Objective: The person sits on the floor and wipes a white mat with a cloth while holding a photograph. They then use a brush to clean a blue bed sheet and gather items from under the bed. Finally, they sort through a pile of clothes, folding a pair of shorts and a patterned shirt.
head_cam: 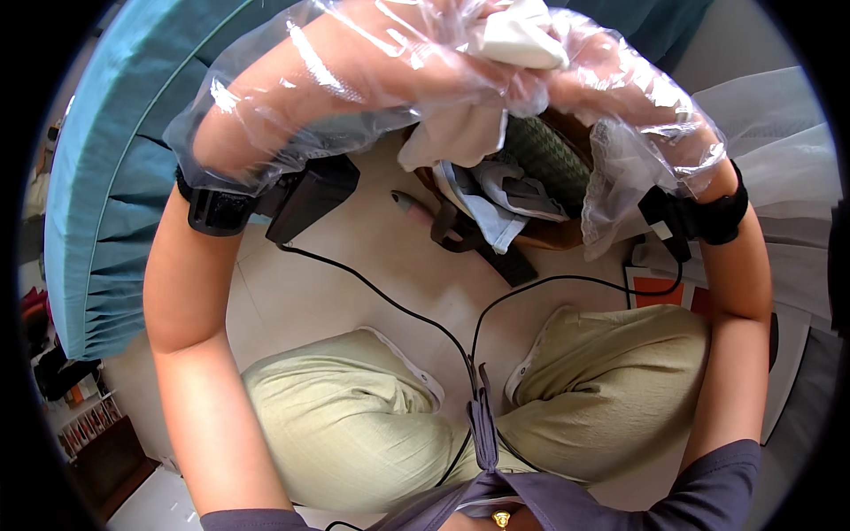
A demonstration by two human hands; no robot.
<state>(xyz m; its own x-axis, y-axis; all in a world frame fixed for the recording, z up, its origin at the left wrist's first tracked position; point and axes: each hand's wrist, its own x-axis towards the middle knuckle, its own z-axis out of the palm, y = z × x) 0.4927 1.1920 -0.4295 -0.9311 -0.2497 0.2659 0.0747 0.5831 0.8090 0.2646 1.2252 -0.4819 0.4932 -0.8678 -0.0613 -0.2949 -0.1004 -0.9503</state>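
Note:
My left hand [441,56] and my right hand [576,79] meet at the top of the view, each in a loose, clear plastic disposable glove. Between them they grip a white cloth [521,40]. A paler flap of fabric [458,136] hangs below my fingers; whether it is part of the same cloth I cannot tell. Gloss on the plastic hides part of the fingers. Just under the hands is an open brown bag or basket [554,235]. It holds folded light blue garments [495,206] and a dark green patterned cloth [548,156].
A teal pleated bed cover [99,219] curves along the left. Sheer white curtain fabric [770,146] hangs at right. Beside the bag, a grey and pink object [415,209] lies on the tiled floor [319,285]. Black cables [392,292] run from my wrist devices across my lap.

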